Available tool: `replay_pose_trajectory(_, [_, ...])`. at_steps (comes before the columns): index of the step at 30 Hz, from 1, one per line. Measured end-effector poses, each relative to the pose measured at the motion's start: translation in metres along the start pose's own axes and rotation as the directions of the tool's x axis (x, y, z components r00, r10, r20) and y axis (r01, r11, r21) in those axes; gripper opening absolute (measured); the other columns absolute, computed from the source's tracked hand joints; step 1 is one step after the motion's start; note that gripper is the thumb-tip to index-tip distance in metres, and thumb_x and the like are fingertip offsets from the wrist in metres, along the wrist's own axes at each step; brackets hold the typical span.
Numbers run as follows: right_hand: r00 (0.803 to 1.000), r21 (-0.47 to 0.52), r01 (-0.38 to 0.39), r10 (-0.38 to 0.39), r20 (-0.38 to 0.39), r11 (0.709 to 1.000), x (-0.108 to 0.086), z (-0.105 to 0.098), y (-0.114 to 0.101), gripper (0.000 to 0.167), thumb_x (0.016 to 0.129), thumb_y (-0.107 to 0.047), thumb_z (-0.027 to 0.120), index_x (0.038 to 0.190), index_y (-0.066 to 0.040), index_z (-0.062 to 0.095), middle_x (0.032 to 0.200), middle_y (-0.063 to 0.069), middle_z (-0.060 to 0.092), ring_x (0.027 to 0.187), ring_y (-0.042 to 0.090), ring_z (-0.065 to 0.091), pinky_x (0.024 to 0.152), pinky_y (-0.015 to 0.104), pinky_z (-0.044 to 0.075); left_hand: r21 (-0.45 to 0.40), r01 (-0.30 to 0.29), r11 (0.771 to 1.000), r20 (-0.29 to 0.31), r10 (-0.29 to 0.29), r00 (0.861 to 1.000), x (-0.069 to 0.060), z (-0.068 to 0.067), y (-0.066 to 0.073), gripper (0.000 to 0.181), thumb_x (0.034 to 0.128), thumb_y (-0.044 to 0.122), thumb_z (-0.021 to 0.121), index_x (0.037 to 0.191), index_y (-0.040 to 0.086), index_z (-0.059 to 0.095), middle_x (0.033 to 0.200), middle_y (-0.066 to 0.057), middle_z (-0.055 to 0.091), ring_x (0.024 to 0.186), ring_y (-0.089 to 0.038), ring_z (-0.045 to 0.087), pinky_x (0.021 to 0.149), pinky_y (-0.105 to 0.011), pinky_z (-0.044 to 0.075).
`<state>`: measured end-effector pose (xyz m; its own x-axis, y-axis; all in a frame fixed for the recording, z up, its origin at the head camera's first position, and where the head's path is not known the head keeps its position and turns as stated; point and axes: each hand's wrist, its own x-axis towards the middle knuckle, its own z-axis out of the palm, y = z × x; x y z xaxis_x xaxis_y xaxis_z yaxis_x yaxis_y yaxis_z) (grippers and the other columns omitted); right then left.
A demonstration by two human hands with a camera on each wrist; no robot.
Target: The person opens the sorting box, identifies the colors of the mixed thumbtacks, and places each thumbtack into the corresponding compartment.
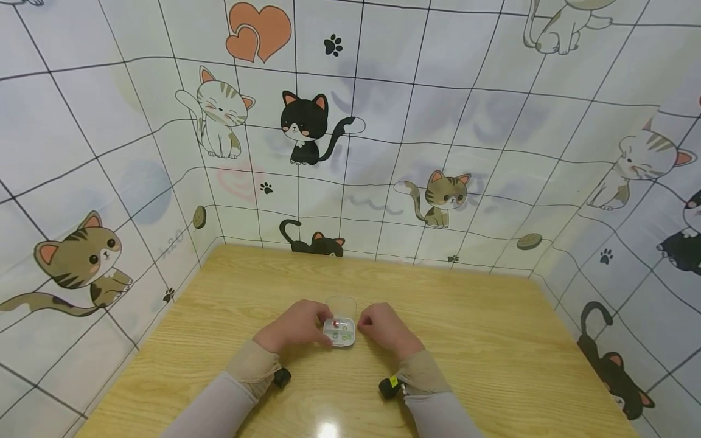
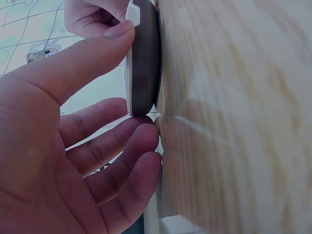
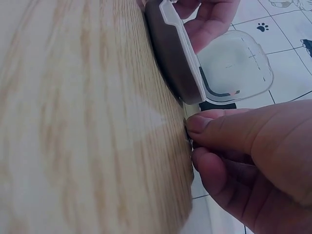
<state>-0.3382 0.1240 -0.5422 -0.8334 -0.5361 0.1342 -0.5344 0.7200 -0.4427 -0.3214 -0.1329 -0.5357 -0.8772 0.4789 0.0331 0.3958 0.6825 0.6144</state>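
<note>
A small box [image 1: 339, 339] with a white divided top and dark brown sides lies on the table, its clear lid [image 3: 239, 68] open toward the back. Small red and green pieces show in its compartments, too small to name. My left hand [image 1: 300, 324] holds the box from the left. In the left wrist view its thumb presses the white rim, and fingers touch the side. Just right of the box and apart from it, my right hand [image 1: 383, 327] has thumb and fingertips pinched together low at the table. A tiny dark object [image 3: 188, 131] shows at those fingertips, mostly hidden.
The wood-grain table [image 1: 471, 334] reaches back to a wall covering [image 1: 378, 121] printed with cats and grid lines, which also rises at both sides. Small dark cameras sit at the left wrist [image 1: 282, 377] and right wrist [image 1: 390, 387].
</note>
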Motion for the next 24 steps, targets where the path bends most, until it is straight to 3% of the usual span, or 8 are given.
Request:
replay_pose_trajectory(13, [1.000,-0.024,-0.012,0.012,-0.027,1.000,-0.0008,-0.0015,-0.0036,0.016,0.092,-0.004,0.076,0.080,-0.015,0.077,0.081,-0.007,0.071,0.076,0.005,0.059,0.075,0.030,0.054,-0.010,0.005,1.000,0.006,-0.005,1.000,-0.0007,-0.0017,0.0025,0.045,0.0718,0.030,0.097,0.108,0.014,0.078,0.094,0.007,0.071,0.088,-0.015,0.060,0.085,-0.033,0.049])
replay_pose_trajectory(18, [0.999,0.005,-0.034,0.034,-0.029,0.999,-0.0007,-0.0014,-0.0024,0.019,0.092,-0.006,0.076,0.077,-0.018,0.075,0.078,-0.011,0.065,0.073,0.004,0.053,0.072,0.025,0.049,-0.017,0.008,1.000,0.007,-0.008,1.000,-0.0016,-0.0021,0.0033,0.045,0.0720,0.030,0.097,0.109,0.014,0.078,0.094,0.007,0.072,0.089,-0.015,0.061,0.086,-0.034,0.049])
replay_pose_trajectory(24, [0.998,0.044,-0.039,0.041,-0.049,0.998,-0.0030,-0.0038,-0.0045,0.015,0.093,-0.009,0.079,0.080,-0.017,0.077,0.081,-0.009,0.070,0.076,0.004,0.057,0.075,0.027,0.052,-0.020,0.005,1.000,0.009,-0.004,1.000,-0.0015,-0.0021,0.0030,0.044,0.0723,0.030,0.097,0.108,0.014,0.078,0.095,0.007,0.072,0.088,-0.015,0.061,0.086,-0.034,0.049])
